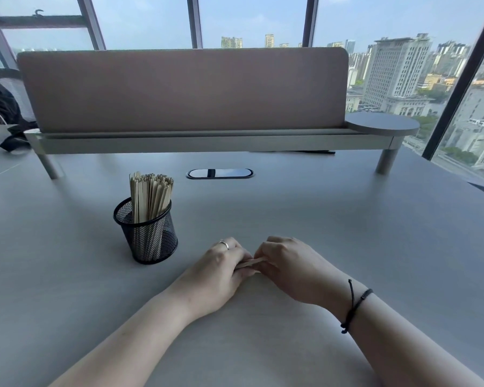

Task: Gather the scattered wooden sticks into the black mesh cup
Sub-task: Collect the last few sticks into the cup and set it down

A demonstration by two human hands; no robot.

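Note:
The black mesh cup (147,233) stands upright on the grey desk, left of centre, packed with several wooden sticks (150,195) that rise above its rim. To its right and nearer to me, my left hand (221,270) and my right hand (289,268) meet fingertip to fingertip. Between them they pinch a small bunch of wooden sticks (250,262) lying roughly level just above the desk. Most of that bunch is hidden by my fingers. I see no loose sticks elsewhere on the desk.
A pink-brown divider panel (185,89) on a raised shelf (207,142) crosses the back of the desk. An oval cable port (220,173) lies behind the cup. Dark cloth (6,113) sits at the far left. Windows surround the desk (347,219).

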